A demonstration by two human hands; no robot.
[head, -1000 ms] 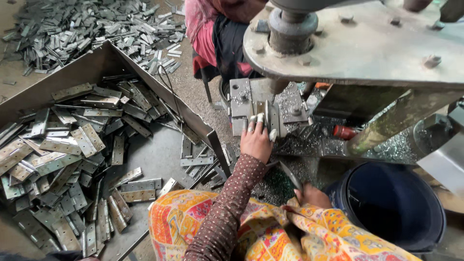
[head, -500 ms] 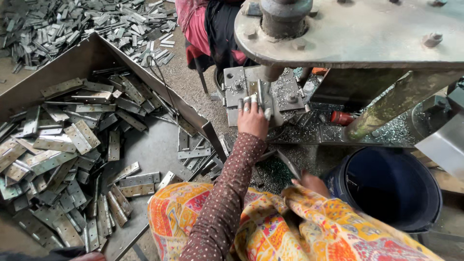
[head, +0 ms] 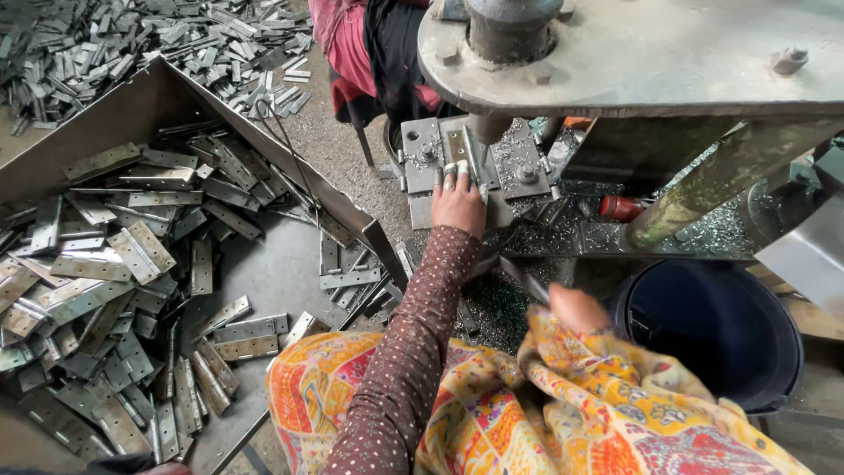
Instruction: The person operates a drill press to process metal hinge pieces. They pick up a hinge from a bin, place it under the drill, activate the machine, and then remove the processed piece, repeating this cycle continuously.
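My left hand (head: 459, 204), in a brown dotted sleeve, reaches forward to the die plate (head: 514, 167) of a press. Its fingertips pinch a narrow metal hinge strip (head: 464, 151) that lies on the plate under the ram (head: 501, 35). My right hand (head: 576, 308) rests low beside a dark blue bucket (head: 714, 327), half covered by patterned orange cloth. It is curled round a thin grey metal rod (head: 526, 281) that points up and to the left.
A big sheet-metal tray (head: 290, 264) on the left holds several flat hinges (head: 132, 251). More hinges (head: 97, 44) are piled on the floor behind it. Another person in a pink garment (head: 352, 44) sits beyond the press. Metal chips (head: 571, 237) and a red cylinder (head: 620, 208) lie beside the die.
My left hand has reached a little farther onto the die plate with the strip. My right hand stays by the bucket. The view has tilted slightly.
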